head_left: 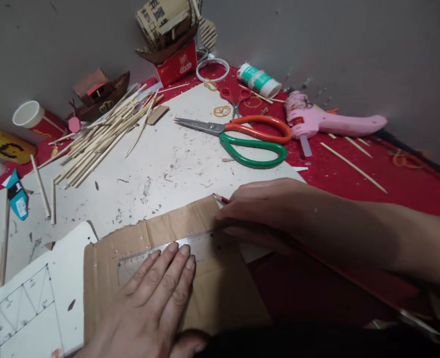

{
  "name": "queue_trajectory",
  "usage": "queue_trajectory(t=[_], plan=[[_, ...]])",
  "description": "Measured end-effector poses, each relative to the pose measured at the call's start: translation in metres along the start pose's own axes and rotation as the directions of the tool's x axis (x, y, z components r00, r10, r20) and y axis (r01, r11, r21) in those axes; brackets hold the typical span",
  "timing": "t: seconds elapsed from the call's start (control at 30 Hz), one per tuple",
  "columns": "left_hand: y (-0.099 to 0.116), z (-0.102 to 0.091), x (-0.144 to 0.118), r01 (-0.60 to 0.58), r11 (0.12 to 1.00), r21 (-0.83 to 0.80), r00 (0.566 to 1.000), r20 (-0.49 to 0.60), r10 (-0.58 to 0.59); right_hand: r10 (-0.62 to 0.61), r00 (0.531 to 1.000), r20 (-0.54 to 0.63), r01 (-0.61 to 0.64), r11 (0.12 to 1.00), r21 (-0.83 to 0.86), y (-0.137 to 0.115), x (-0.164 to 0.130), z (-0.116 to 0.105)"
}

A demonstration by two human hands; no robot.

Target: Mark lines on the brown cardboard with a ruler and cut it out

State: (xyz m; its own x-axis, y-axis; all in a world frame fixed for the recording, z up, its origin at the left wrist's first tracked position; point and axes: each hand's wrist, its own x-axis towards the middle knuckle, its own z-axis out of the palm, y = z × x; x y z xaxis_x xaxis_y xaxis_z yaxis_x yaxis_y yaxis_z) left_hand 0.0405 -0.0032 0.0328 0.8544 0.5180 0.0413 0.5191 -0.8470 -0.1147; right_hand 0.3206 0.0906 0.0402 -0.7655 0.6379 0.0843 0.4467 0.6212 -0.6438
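Lying flat: creased brown cardboard

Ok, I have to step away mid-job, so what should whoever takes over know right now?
Left hand: flat, fingers pressing the clear ruler onto the cardboard sheet.
Right hand: holding a pencil at the ruler's far end, tip hidden.
Scissors, pink glue gun and stick bundle lie further back, untouched.
Done: ruler laid in place. No drawn line is visible on the cardboard; cutting not begun.
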Motion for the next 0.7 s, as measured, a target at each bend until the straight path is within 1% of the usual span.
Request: queue_trajectory(t=[0.07, 0.17, 0.27, 0.4, 0.5, 0.63, 0.7], plan=[[0.0, 0.001, 0.0, -0.006, 1.0, -0.003, 1.0, -0.005, 0.006, -0.02, 1.0, 0.019, 0.02, 1.0, -0.012, 0.0, 0.001, 0.0], [0.003, 0.006, -0.002, 0.02, 0.999, -0.026, 0.999, -0.038, -0.021, -0.032, 0.999, 0.031, 0.033, 0.999, -0.03, 0.001, 0.001, 0.0], [0.005, 0.012, -0.005, 0.041, 0.999, -0.028, 0.998, -0.055, -0.043, -0.054, 0.996, 0.065, 0.06, 0.994, -0.094, 0.003, -0.001, 0.0], [0.005, 0.014, -0.004, 0.052, 0.999, -0.004, 0.998, -0.038, -0.052, -0.091, 0.991, 0.094, 0.102, 0.987, -0.123, 0.008, -0.005, 0.0], [0.003, 0.013, -0.002, 0.05, 0.999, 0.006, 0.999, -0.011, -0.05, -0.096, 0.99, 0.101, 0.11, 0.984, -0.141, 0.012, -0.006, -0.001], [0.002, 0.013, 0.0, 0.024, 1.0, 0.014, 1.0, 0.011, -0.024, -0.096, 0.991, 0.095, 0.111, 0.981, -0.161, 0.013, -0.006, 0.0], [0.002, 0.015, -0.001, 0.039, 0.999, 0.012, 0.999, -0.003, -0.039, -0.105, 0.993, 0.054, 0.113, 0.979, -0.172, 0.013, -0.006, 0.002]])
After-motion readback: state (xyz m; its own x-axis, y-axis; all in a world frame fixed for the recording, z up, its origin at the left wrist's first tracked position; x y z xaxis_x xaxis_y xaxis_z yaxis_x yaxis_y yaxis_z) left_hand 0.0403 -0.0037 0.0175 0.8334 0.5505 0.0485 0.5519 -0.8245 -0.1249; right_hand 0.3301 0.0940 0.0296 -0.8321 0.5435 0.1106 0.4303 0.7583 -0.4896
